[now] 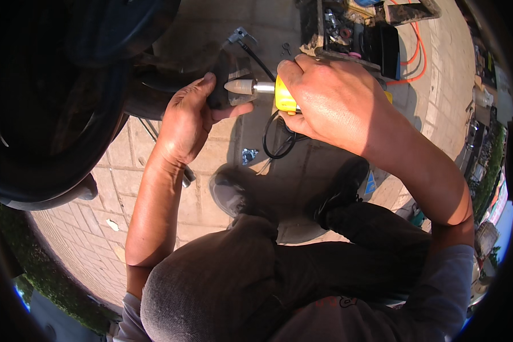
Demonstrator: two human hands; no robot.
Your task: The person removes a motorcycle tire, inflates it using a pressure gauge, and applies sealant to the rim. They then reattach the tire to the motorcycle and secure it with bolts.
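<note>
My right hand is closed around a yellow rotary tool, which has a metal shaft and a pointed conical abrasive bit directed left. The bit lies over a dark, flat rubber-like piece, perhaps an inner tube; whether they touch I cannot tell. My left hand holds this dark piece between the thumb above and a finger below. Just beyond it is a metal air chuck on a black hose.
A black tire fills the upper left. At the upper right stands a toolbox holding metal parts, with an orange hose behind. A crumpled foil scrap and a metal tool lie on the paving near my shoes.
</note>
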